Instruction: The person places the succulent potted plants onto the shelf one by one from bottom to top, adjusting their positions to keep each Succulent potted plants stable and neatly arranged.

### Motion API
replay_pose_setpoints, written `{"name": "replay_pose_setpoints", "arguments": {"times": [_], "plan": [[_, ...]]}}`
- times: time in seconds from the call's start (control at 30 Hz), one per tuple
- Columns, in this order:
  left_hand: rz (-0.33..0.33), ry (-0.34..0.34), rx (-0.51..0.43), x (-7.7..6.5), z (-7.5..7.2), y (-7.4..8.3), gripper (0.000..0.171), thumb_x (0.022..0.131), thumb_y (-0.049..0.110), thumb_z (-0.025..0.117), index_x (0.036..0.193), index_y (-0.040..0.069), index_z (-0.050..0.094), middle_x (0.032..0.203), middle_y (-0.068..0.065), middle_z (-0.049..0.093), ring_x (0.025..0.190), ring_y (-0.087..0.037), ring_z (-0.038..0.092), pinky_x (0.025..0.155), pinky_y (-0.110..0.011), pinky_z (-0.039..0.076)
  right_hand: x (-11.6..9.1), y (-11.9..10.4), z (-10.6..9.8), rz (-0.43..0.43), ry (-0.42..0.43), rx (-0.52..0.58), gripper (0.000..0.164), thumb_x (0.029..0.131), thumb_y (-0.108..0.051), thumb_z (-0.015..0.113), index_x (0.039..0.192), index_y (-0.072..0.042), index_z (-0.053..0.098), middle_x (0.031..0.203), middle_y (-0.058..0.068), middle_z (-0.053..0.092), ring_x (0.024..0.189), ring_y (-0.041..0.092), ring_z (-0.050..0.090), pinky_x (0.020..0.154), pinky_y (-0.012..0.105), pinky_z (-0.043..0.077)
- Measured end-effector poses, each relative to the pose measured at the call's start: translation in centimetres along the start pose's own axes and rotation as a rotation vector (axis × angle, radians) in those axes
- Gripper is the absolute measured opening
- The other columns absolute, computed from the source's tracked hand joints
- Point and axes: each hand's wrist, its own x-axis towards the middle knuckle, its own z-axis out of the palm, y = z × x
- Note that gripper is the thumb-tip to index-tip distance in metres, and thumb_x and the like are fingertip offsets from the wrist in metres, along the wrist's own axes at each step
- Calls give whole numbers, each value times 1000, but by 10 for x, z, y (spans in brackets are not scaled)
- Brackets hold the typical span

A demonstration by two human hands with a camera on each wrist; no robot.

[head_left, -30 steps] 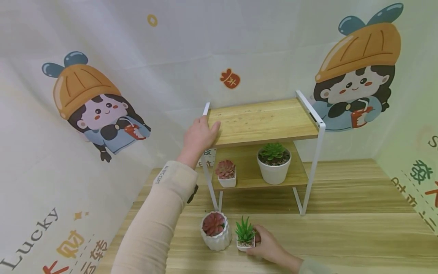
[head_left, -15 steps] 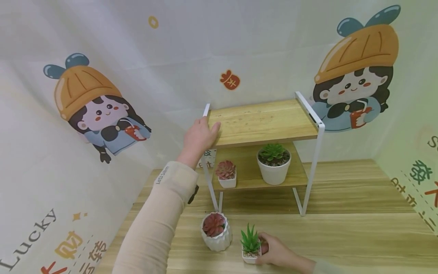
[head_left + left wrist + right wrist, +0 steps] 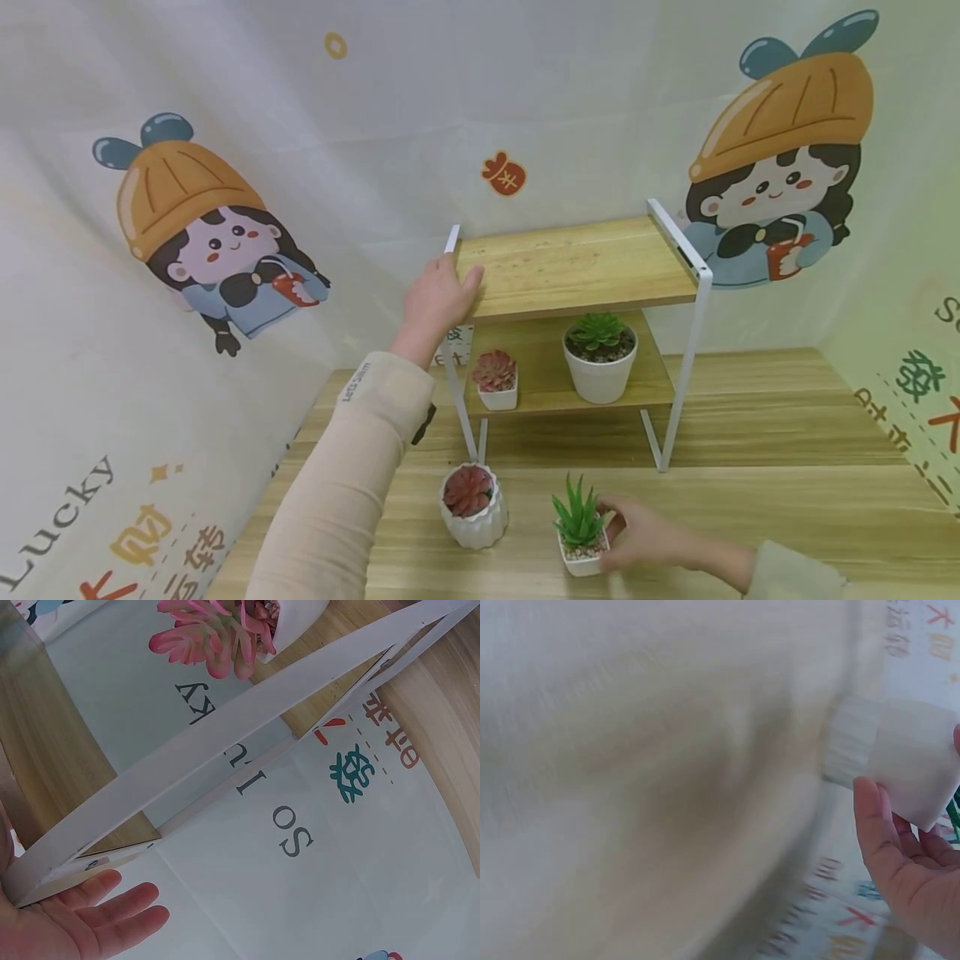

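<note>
In the head view my right hand [image 3: 645,533] pinches the small white pot of a spiky green succulent [image 3: 579,517], thumb and fingers on its right side. It leans slightly in front of the shelf; the right wrist view shows the white pot [image 3: 915,761] at the fingertips. My left hand [image 3: 442,296] holds the upper left corner of a two-tier wooden shelf [image 3: 577,258], thumb over the board. In the left wrist view its white metal frame [image 3: 202,746] runs between thumb and fingers. A white ribbed pot with a dark red succulent [image 3: 472,507] stands left of the right hand.
On the lower tier sit a small pink succulent [image 3: 497,379] in a square white pot and a larger round white pot with a green succulent [image 3: 600,358]. The shelf stands on a wood-grain table [image 3: 780,500]. A printed cloth [image 3: 390,150] hangs behind and at both sides.
My right hand has moved to the right with the green succulent, away from the ribbed pot, and the succulent now tilts slightly. The left hand stays on the shelf corner.
</note>
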Motion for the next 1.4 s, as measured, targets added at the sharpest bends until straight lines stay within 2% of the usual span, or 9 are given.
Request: {"name": "replay_pose_setpoints", "arguments": {"times": [0.1, 0.23, 0.43, 0.53, 0.73, 0.9, 1.1, 1.27, 1.4], "plan": [[-4, -1, 5, 0, -1, 0, 63, 83, 50, 30, 127, 5, 29, 120, -16, 40, 104, -31, 43, 82, -42, 38, -6, -20, -17, -23, 12, -54, 59, 64, -18, 68, 110, 8, 42, 99, 13, 48, 75, 12, 50, 56, 23, 45], [-5, -1, 5, -1, -1, 1, 62, 83, 50, 30, 126, 5, 30, 119, -16, 40, 102, -31, 44, 81, -42, 39, -13, -50, -41, -71, 27, -139, 51, 63, -20, 68, 104, 3, 46, 99, 13, 49, 74, 9, 51, 55, 23, 44], [-1, 0, 10, 0, -1, 2, 61, 84, 49, 30, 124, 4, 32, 116, -16, 42, 100, -30, 45, 80, -41, 39, -16, -94, -80, -84, 33, -164, 53, 64, -22, 68, 105, 4, 46, 91, 8, 53, 81, 17, 51, 63, 26, 45], [-1, -2, 14, 0, -1, 1, 61, 84, 49, 30, 124, 4, 32, 116, -16, 42, 100, -31, 45, 80, -41, 39, -16, -113, -97, -66, 60, -158, 57, 65, -21, 68, 108, 6, 43, 92, 10, 53, 83, 19, 51, 65, 28, 45], [3, -3, 8, 0, 0, 0, 61, 84, 49, 31, 125, 5, 31, 117, -16, 42, 101, -31, 45, 81, -41, 39, -12, -145, -126, -10, 163, -197, 56, 67, -26, 67, 109, 1, 43, 95, 10, 54, 89, 19, 50, 71, 28, 44], [6, -4, 0, 0, 0, 1, 61, 84, 49, 30, 125, 4, 31, 119, -16, 41, 102, -31, 44, 82, -42, 38, -8, -165, -145, -7, 225, -185, 53, 68, -26, 67, 110, -3, 44, 97, 10, 54, 92, 21, 50, 74, 30, 43], [-5, -5, -14, -1, -2, 0, 61, 84, 48, 30, 126, 4, 30, 120, -16, 40, 104, -31, 42, 84, -42, 37, 2, -184, -164, 14, 296, -166, 60, 68, -32, 66, 117, -7, 41, 104, 9, 54, 97, 19, 49, 81, 37, 39], [-10, -17, 6, -2, -2, 0, 63, 84, 49, 28, 128, 4, 27, 123, -16, 37, 108, -31, 40, 86, -41, 35, 16, -190, -177, -19, 347, -70, 54, 70, -30, 65, 115, -10, 43, 107, 9, 52, 100, 18, 48, 83, 38, 38], [-9, -19, 14, -2, -2, 1, 63, 84, 49, 28, 128, 4, 27, 124, -16, 36, 109, -31, 39, 87, -42, 34, 25, -189, -186, -39, 364, -58, 57, 71, -33, 63, 117, -9, 40, 114, 9, 46, 105, 19, 43, 87, 39, 35]]}}
